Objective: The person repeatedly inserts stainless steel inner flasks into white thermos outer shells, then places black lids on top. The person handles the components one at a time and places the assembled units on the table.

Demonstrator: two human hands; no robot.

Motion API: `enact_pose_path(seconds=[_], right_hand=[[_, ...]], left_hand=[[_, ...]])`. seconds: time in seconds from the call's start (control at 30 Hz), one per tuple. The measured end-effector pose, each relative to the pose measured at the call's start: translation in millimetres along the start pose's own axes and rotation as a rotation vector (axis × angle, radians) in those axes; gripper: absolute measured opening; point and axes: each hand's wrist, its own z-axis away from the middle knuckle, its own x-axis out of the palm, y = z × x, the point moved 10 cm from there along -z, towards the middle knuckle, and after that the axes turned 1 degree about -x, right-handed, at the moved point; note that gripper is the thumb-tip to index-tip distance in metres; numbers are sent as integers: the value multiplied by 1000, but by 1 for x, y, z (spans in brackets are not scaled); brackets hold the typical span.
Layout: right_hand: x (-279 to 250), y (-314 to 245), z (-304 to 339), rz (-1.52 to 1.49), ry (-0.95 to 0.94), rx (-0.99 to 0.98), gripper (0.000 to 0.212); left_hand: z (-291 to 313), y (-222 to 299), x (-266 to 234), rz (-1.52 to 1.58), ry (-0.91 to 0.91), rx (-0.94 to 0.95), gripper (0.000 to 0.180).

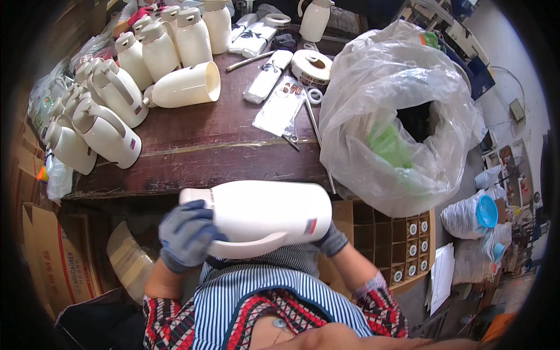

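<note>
The left hand [189,233], in a blue-and-grey knitted glove, is curled around the lid end of a glossy white, cylindrical vacuum jug [268,204]. The right hand [332,240], gloved too, sits at the jug's base — its fingers are mostly behind it, so I can't tell how they grip. The jug lies sideways between the hands, before the person's blue-and-white striped apron [233,300], its pale pinkish curved handle [251,246] turned toward the person.

Just beyond is the worn, dark reddish-brown wooden tabletop [227,125]. On its left stand cream-white jugs with grey handles [119,96], crowded together, and a cream, open-ended cylindrical shell [181,92] lies on its side near them. Farther back are a white, flat plastic-wrapped bundle [268,77] and a wide white roll of tape [302,74].

To the right bulges a big, crumpled translucent plastic bag [356,116] — below it, a brown cardboard box with square compartments [433,245], several holding round-topped pieces.
</note>
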Motion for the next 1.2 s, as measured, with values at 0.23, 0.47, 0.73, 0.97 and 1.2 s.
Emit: enact_pose_path(seconds=[0.23, 0.47, 0.73, 0.97, 1.2], right_hand=[[3, -128, -11, 228, 48, -476, 96], [6, -6, -33, -529, 201, 158, 89], [-52, -18, -156, 1012, 294, 45, 54], [-10, -6, -104, 1352, -118, -379, 58], [-22, -1, -90, -6, 189, 404, 27]], left_hand=[[123, -133, 56, 720, 146, -1049, 8], [122, -106, 56, 185, 184, -861, 26], [247, -180, 93, 600, 281, -1307, 13], [270, -188, 90, 572, 259, -1366, 16], [265, -190, 88, 487, 231, -1390, 12]])
